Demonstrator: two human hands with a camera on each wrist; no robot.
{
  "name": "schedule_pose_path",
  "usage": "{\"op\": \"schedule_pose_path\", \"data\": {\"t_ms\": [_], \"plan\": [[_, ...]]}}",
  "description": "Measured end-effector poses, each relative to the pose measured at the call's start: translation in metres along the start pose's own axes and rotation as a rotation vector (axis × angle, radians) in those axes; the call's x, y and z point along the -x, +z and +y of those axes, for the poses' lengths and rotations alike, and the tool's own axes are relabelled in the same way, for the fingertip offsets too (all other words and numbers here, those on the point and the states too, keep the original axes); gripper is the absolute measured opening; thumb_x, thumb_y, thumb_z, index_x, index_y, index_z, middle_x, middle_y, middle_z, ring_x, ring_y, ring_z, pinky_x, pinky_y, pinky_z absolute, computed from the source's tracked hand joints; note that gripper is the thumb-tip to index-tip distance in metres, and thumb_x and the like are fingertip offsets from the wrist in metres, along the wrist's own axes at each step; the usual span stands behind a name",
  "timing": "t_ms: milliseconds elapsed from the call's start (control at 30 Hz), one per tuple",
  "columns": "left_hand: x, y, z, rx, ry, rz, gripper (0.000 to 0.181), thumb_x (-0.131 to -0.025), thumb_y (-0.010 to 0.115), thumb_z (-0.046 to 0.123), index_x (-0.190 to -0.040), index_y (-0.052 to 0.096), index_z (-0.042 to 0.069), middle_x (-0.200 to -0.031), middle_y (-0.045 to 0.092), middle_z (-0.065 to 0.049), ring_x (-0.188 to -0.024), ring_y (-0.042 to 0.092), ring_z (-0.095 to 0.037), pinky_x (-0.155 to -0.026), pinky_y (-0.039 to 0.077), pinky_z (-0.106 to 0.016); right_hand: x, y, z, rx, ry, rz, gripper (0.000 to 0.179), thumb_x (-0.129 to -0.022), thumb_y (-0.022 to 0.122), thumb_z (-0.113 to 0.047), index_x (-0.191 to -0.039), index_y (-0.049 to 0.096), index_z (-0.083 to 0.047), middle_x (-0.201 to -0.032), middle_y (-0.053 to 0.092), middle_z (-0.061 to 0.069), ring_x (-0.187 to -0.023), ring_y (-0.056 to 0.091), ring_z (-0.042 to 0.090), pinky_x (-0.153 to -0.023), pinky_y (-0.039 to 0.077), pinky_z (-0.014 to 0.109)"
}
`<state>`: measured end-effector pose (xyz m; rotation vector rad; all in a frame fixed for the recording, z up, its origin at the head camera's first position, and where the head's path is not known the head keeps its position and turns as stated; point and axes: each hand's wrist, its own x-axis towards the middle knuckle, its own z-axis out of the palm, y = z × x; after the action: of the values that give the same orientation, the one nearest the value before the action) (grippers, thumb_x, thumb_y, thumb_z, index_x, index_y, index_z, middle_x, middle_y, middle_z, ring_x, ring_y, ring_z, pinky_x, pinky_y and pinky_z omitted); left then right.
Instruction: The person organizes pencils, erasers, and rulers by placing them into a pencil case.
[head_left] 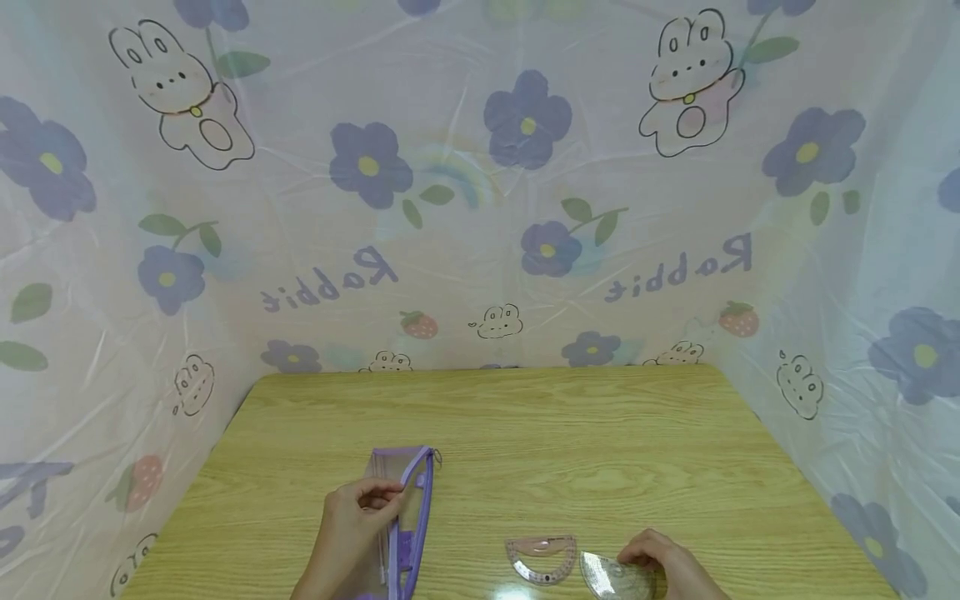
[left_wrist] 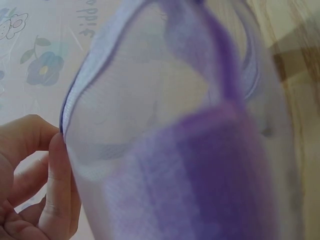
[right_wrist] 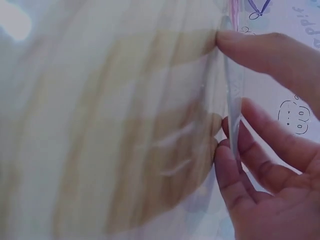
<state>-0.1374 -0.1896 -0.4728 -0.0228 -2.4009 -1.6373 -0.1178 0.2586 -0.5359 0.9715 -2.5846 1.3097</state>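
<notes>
A see-through pencil case with purple zipper trim lies lengthwise on the table. My left hand pinches its zipper edge between thumb and fingers. In the left wrist view the case gapes open, with a blurred purple piece filling the foreground. To the right, my right hand grips a clear protractor by its right side. Seen from the right wrist, the protractor's thin edge runs between the thumb and fingers. A pinkish half-round protractor lies flat on the table, just left of the clear one.
The wood-grain table is enclosed at the back and sides by a printed curtain with rabbits and purple flowers. A zipper pull sticks out at the far end of the case.
</notes>
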Motion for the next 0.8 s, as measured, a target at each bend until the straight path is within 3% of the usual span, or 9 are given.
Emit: {"op": "schedule_pose_path", "data": {"t_ms": [133, 500, 800], "plan": [[0.000, 0.000, 0.001, 0.005, -0.007, -0.002, 0.008, -0.081, 0.079, -0.004, -0.086, 0.075, 0.000, -0.077, 0.070, -0.001, -0.066, 0.065, -0.012, -0.061, 0.056, -0.021, -0.001, -0.004, -0.004, -0.042, 0.077, -0.075, 0.044, -0.071, 0.092, -0.019, -0.107, 0.068, -0.007, -0.103, 0.061, -0.010, -0.087, 0.054, -0.001, -0.066, 0.051, 0.021], [-0.001, 0.001, -0.002, -0.030, 0.031, 0.010, 0.009, -0.080, 0.079, -0.006, -0.085, 0.075, 0.001, -0.075, 0.070, -0.003, -0.064, 0.064, -0.010, -0.060, 0.056, -0.021, -0.001, -0.010, -0.003, -0.158, 0.102, -0.114, 0.041, -0.075, 0.088, -0.010, -0.109, 0.068, 0.001, -0.100, 0.063, -0.006, -0.084, 0.056, 0.003, -0.061, 0.053, 0.024], [-0.001, 0.000, -0.002, -0.018, 0.017, -0.019, 0.008, -0.081, 0.078, -0.005, -0.086, 0.074, 0.000, -0.078, 0.071, -0.006, -0.066, 0.064, -0.011, -0.061, 0.057, -0.021, 0.000, -0.016, 0.000, -0.336, 0.140, -0.153, 0.040, -0.078, 0.084, -0.002, -0.110, 0.064, 0.013, -0.104, 0.065, -0.004, -0.083, 0.060, 0.004, -0.065, 0.056, 0.025]]}}
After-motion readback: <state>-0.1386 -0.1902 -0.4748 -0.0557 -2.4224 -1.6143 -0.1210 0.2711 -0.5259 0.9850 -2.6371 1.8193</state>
